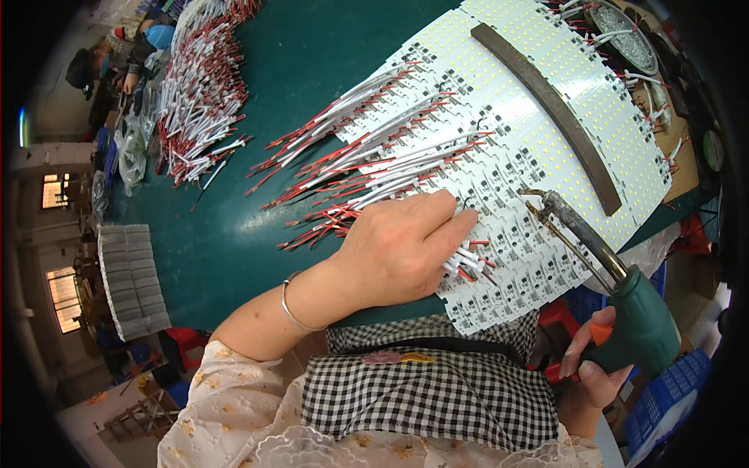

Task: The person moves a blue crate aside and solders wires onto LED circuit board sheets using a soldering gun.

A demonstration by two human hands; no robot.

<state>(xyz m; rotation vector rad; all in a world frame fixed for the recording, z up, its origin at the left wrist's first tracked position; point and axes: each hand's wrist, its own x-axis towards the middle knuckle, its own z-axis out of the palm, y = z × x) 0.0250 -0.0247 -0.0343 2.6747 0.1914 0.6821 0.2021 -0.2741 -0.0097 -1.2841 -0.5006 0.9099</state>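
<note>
My left hand (pixel 394 248) is closed around a bunch of short white wires (pixel 466 264) with red ends, low over the white circuit boards. One wire rises from its fingertips, close to the pads. My right hand (pixel 589 363) grips a green soldering gun (pixel 641 321) with an orange trigger. Its bent metal tip (pixel 532 193) hangs over the board sheet (pixel 488 300), right of my left hand. Several rows of red-and-white wires (pixel 390 148) lie across the boards' left side, their loose ends reaching onto the green table. Whether the tip touches a pad, I cannot tell.
A curved dark bar (pixel 546 101) lies across the boards. A big heap of wires (pixel 201 93) covers the table's far left. Grey foam-like strips (pixel 134 281) sit at the left edge. At the far right stands a round metal dish (pixel 624 39). Another person's arm (pixel 133 78) shows at upper left.
</note>
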